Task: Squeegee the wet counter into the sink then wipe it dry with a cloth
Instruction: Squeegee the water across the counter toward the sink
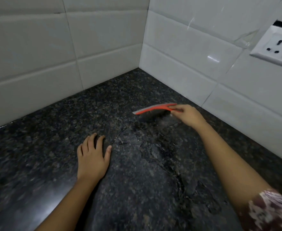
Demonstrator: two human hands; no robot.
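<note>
A dark speckled granite counter point(57, 130) fills the lower view, with a film of water point(153, 147) pooled across its middle and right. My right hand point(186, 115) is shut on the handle of a red squeegee point(153, 109), whose blade sits on the counter near the back right wall. My left hand point(93, 155) lies flat on the counter, fingers spread, left of the water and holding nothing. No sink or cloth is in view.
White tiled walls point(53, 47) meet in a corner behind the counter. A white wall socket point(276, 45) is set in the right wall. The counter's glossy front edge point(37, 205) runs along the lower left.
</note>
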